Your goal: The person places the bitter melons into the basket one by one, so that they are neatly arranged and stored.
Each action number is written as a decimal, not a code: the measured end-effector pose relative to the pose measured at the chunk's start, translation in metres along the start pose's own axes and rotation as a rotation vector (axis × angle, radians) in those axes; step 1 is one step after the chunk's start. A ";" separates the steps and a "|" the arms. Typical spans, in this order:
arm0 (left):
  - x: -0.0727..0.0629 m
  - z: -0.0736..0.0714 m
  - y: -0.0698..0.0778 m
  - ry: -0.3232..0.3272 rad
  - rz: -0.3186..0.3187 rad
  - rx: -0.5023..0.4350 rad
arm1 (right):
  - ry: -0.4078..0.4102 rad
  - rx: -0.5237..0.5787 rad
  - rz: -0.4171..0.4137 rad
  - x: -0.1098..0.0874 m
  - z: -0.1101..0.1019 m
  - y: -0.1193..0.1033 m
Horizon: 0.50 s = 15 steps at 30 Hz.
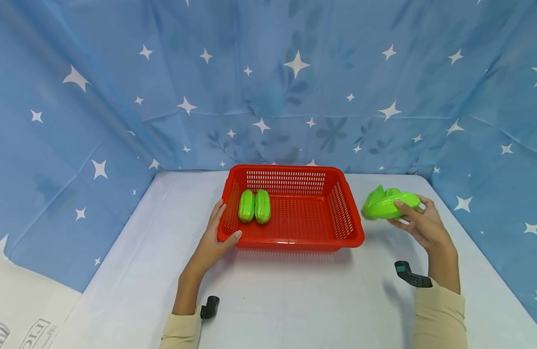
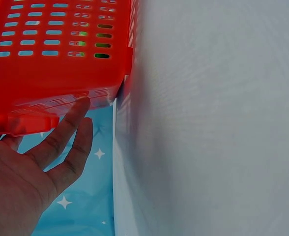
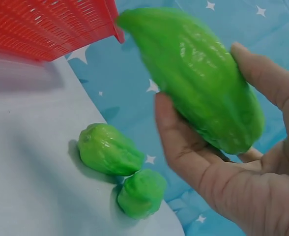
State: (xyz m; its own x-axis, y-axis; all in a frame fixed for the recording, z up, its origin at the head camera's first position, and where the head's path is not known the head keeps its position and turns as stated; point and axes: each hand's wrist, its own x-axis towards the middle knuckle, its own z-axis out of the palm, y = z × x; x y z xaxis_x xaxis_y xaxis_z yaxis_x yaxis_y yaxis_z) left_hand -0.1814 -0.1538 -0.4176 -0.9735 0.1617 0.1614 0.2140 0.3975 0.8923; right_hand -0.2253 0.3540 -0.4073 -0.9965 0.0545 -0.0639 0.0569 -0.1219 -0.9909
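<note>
My right hand (image 1: 425,225) holds a glossy bright green, ridged, gourd-shaped fruit (image 3: 198,78) between thumb and fingers, raised above the table at the right. Below it lie two more such fruits, one rounded and ridged (image 3: 110,150), the other seen nearly end-on (image 3: 142,194); in the head view the held one partly covers them. At the left end of a red plastic basket (image 1: 286,241), my left hand (image 1: 209,247) grips the near corner, thumb over the rim and fingers along the outer side. Inside the basket, two green fruits (image 1: 262,206) stand side by side at the left.
A white-covered table (image 1: 294,300) carries everything. Blue cloth with white stars (image 1: 294,97) hangs behind and on both sides. The basket has slotted walls, and its right part shows bare floor. Black wrist cameras (image 1: 412,276) sit at both sleeves.
</note>
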 end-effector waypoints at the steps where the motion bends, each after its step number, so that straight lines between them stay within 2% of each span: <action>1: 0.000 0.000 0.000 0.000 0.000 0.000 | 0.011 0.030 -0.007 0.000 0.000 0.000; 4: 0.000 0.000 0.000 0.000 0.001 -0.003 | 0.030 0.097 -0.037 -0.001 0.000 0.001; 10: 0.001 0.001 0.000 0.002 -0.008 -0.003 | 0.043 0.100 -0.084 -0.003 0.002 0.001; 15: 0.000 0.001 0.000 0.006 -0.004 0.005 | 0.042 0.098 -0.086 -0.003 0.006 0.001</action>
State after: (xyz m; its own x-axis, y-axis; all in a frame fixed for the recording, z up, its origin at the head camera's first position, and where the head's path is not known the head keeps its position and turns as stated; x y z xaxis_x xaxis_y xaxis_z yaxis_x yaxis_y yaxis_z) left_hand -0.1815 -0.1528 -0.4181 -0.9750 0.1541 0.1603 0.2101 0.4024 0.8910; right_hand -0.2223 0.3478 -0.4072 -0.9938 0.1105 0.0137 -0.0369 -0.2108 -0.9768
